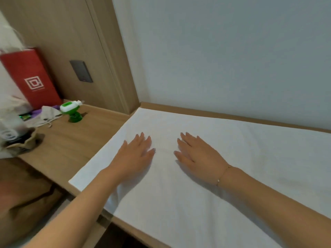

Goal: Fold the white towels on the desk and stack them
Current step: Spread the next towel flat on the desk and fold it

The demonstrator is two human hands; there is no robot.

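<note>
A large white towel (223, 140) lies spread flat over the wooden desk (75, 142), reaching from the back wall to the front edge. My left hand (134, 154) rests flat on the towel with straight fingers, palm down. My right hand (197, 156) lies flat beside it, a short gap apart, fingers straight and pointing to the wall. A thin bracelet sits on the right wrist. Neither hand holds the cloth. The towel's right end runs out of view.
At the desk's left stand a red paper bag (30, 77), a green and white plug-in device (71, 111), a crumpled grey cloth (46, 115) and a plastic bag with clutter (12, 133). A wall socket (81, 71) sits on the wooden panel. A brown seat (23, 203) is below left.
</note>
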